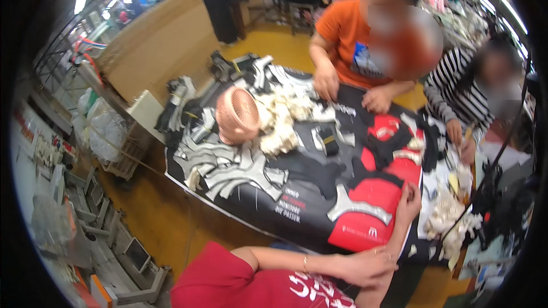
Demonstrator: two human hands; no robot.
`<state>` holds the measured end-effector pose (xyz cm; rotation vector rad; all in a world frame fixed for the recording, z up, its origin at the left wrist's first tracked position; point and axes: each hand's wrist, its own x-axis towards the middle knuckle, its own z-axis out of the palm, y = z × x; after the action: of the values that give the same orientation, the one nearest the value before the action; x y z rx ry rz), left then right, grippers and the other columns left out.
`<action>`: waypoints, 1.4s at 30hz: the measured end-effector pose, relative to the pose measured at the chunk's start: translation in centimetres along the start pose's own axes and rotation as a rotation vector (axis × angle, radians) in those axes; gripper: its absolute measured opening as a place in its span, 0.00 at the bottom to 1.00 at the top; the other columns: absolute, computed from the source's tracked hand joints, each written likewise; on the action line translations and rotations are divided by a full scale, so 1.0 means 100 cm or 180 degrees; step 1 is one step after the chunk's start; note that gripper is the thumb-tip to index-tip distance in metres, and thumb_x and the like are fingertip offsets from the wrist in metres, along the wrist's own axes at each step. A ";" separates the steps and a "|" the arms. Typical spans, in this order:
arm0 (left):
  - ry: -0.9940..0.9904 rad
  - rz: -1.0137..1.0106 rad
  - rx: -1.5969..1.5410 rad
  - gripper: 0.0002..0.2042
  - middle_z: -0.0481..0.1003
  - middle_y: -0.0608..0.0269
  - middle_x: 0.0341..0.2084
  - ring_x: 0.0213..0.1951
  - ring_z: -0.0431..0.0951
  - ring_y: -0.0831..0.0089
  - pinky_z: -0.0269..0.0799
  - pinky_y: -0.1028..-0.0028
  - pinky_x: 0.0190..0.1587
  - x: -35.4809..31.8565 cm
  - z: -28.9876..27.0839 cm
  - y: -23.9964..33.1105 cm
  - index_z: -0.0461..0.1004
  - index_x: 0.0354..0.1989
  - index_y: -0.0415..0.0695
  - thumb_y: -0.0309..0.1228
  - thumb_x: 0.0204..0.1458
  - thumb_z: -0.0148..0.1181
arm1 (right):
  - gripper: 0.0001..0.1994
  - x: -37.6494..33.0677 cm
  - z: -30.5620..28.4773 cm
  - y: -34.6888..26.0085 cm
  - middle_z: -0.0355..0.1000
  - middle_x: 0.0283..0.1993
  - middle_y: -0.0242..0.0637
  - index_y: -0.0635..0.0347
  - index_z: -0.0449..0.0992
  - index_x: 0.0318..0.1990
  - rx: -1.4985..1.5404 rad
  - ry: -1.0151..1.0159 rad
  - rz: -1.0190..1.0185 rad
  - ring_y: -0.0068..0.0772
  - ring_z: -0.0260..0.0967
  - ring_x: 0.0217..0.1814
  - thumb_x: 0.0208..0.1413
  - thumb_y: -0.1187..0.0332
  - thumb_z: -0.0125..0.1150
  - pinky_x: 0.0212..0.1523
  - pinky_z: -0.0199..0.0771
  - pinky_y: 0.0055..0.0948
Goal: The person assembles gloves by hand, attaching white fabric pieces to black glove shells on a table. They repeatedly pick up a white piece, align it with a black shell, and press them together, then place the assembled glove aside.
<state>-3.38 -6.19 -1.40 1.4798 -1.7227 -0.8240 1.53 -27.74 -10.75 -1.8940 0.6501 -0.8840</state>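
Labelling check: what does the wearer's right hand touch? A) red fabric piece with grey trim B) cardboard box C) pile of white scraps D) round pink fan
A: the right hand rests on the edge of the red fabric piece with grey trim on the black-covered table.

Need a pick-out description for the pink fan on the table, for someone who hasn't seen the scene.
Start at the long black-covered worktable strewn with grey, black and red fabric pieces. On its far-left part, next to a heap of cream-white scraps, stands a small pink fan with a round slatted grille. It is the only pink, rigid, round thing there; all around it lies flat or crumpled cloth.
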 end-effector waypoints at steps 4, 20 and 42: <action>0.1600 -0.0284 0.0627 0.30 0.65 0.38 0.60 0.62 0.65 0.42 0.60 0.53 0.64 -0.029 -0.021 -0.015 0.66 0.60 0.35 0.39 0.52 0.65 | 0.10 -0.003 -0.003 0.002 0.77 0.33 0.36 0.66 0.78 0.46 -0.0214 0.0079 -0.0113 0.22 0.71 0.31 0.63 0.70 0.60 0.33 0.73 0.26; 0.1674 -0.1268 0.2035 0.33 0.55 0.42 0.70 0.71 0.54 0.50 0.51 0.53 0.70 -0.068 -0.025 -0.069 0.62 0.66 0.38 0.49 0.60 0.54 | 0.31 -0.126 -0.032 -0.254 0.71 0.29 0.38 0.62 0.84 0.43 0.2994 -0.5299 -0.1499 0.43 0.68 0.30 0.60 0.39 0.51 0.36 0.68 0.40; 0.2142 -0.1656 0.1951 0.25 0.60 0.37 0.65 0.72 0.51 0.45 0.42 0.48 0.72 -0.073 -0.053 -0.080 0.71 0.46 0.35 0.43 0.49 0.68 | 0.16 -0.132 -0.063 -0.163 0.67 0.28 0.35 0.64 0.74 0.34 0.2134 -0.2189 0.0776 0.24 0.60 0.26 0.60 0.59 0.66 0.28 0.59 0.22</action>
<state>6.09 -0.23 -5.95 2.3325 -1.1135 0.0399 -10.13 -14.11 1.79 -1.3323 0.1197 -0.2018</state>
